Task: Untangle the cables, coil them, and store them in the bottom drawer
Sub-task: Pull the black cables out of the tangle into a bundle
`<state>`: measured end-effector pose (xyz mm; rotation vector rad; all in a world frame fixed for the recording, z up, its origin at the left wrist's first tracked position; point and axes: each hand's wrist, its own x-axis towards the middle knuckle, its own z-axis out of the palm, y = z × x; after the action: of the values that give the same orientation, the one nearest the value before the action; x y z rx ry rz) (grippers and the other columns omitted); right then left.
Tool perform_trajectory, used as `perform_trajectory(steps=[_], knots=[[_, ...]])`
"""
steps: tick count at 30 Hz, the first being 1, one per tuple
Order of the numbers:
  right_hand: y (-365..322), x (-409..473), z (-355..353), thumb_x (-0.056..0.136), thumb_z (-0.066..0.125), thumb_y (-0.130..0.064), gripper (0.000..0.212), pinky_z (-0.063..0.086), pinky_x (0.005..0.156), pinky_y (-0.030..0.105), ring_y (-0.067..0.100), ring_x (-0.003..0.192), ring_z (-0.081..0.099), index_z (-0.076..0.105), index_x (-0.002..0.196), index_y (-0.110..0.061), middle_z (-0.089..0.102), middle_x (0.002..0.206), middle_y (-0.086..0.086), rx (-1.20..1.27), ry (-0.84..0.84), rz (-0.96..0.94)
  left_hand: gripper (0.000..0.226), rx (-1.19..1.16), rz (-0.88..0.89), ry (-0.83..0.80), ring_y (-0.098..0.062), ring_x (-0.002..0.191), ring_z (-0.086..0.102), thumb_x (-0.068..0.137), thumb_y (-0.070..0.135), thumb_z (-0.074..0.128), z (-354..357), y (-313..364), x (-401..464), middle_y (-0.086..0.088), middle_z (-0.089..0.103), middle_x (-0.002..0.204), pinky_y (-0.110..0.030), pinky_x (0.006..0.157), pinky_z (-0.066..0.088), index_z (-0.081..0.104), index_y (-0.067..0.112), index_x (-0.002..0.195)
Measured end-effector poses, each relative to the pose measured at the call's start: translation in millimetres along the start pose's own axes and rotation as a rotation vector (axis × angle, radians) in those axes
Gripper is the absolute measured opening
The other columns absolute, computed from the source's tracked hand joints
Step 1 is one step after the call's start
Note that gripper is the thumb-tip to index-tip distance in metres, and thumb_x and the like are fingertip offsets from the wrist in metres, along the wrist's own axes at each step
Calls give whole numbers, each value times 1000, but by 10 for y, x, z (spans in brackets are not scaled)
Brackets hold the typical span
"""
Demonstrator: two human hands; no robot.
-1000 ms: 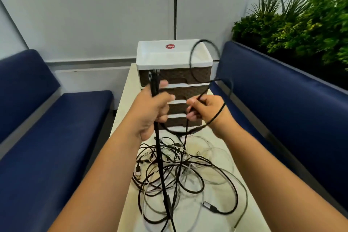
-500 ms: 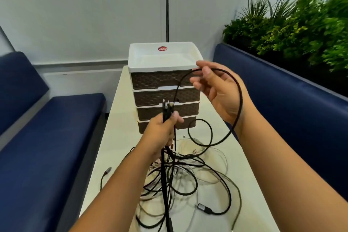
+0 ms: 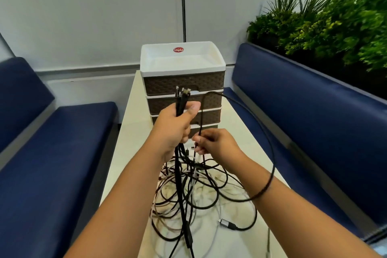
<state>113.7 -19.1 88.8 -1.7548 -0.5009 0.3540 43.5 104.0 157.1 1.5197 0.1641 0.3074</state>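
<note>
My left hand (image 3: 175, 126) is raised in front of the drawer unit (image 3: 183, 81) and grips a bundle of black cable ends (image 3: 182, 98), whose plugs stick up above my fist. My right hand (image 3: 216, 143) sits just below and to the right, pinching a black cable (image 3: 270, 153) that arcs in a wide loop out to the right and round my right forearm. Under both hands a tangle of black and white cables (image 3: 199, 192) lies on the pale table (image 3: 134, 132). The bottom drawer is mostly hidden behind my hands.
The drawer unit has a white top tray and brown woven drawer fronts, all of them pushed in. Blue padded benches (image 3: 52, 153) flank the narrow table on both sides. Green plants (image 3: 335, 19) stand behind the right bench.
My right hand came down from beside the top drawers to just under my left hand. My left hand rose with the cable ends. The black loop now hangs wider, round my right forearm.
</note>
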Motion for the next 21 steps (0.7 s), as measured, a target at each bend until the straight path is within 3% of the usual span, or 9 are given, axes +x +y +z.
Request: perform_trajectory(steps=[4, 10, 13, 16, 21], knots=[[-71, 13, -15, 96, 57, -8, 16, 59, 69, 24, 17, 69, 69, 68, 96, 4, 66, 79, 15, 370, 50, 38, 14, 17, -85, 94, -7, 42, 30, 95, 17, 59, -134, -205, -25, 7, 35, 50, -21, 41, 26, 64, 18, 108], [-173, 23, -1, 97, 56, -8, 15, 59, 67, 20, 13, 70, 71, 69, 98, -1, 70, 82, 11, 309, -13, 30, 8, 253, -395, 101, -11, 44, 31, 91, 23, 64, -277, -918, -37, 4, 38, 54, -22, 43, 26, 59, 17, 90], [-156, 41, 32, 98, 56, -12, 16, 58, 68, 21, 14, 73, 71, 68, 100, -2, 69, 86, 16, 309, 4, 22, 21, 432, -369, 103, -13, 47, 40, 78, 29, 76, -261, -1168, -69, 4, 51, 59, -24, 46, 29, 62, 21, 91], [-127, 88, 28, 95, 60, -16, 20, 59, 78, 32, 23, 80, 73, 68, 105, 1, 71, 90, 20, 303, 75, 31, 23, 637, -287, 102, -11, 51, 47, 76, 31, 79, -225, -1241, -99, 4, 59, 70, -24, 48, 32, 62, 21, 87], [-135, 120, -38, 94, 63, -22, 22, 55, 91, 47, 30, 85, 73, 70, 100, -2, 74, 82, 12, 294, 158, 17, 23, 691, -267, 98, -13, 60, 54, 76, 32, 79, -218, -1263, -80, 5, 62, 72, -24, 51, 35, 62, 20, 85]])
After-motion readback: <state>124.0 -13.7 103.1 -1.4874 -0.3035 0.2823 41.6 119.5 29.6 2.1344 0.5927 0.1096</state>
